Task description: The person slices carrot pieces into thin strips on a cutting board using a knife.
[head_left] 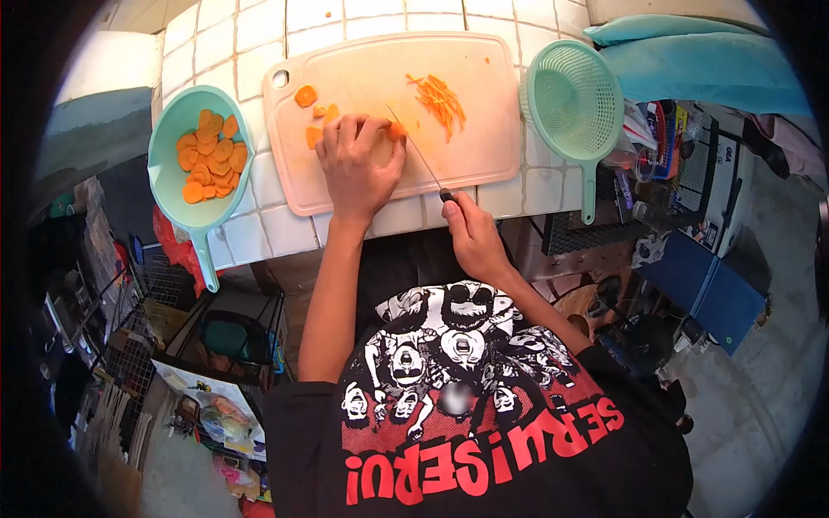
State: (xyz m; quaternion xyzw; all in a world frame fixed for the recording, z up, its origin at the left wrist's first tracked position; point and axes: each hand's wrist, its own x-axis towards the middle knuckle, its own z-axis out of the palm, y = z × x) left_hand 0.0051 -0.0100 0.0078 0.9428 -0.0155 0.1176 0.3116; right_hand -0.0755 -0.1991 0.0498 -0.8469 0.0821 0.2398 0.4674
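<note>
My left hand point(361, 168) presses down on a piece of carrot point(395, 131), its fingers curled and closed over it on the white cutting board point(319, 186). In my right hand point(473, 231) is a knife point(421, 154), gripped by its black handle, the blade slanting up and left beside the carrot. A small heap of carrot strips point(440, 102) lies on the board right of the blade. Several carrot slices, one of them a round slice point(305, 96), rest left of my left hand. Fingers hide part of the held carrot.
At the left edge of the tiled counter point(289, 231) stands a green handled strainer point(161, 186) with many carrot slices. Another green strainer point(589, 142) sits at the right, nothing visible in it. Teal cloth point(699, 69) lies beyond it. Shelves with clutter flank the counter.
</note>
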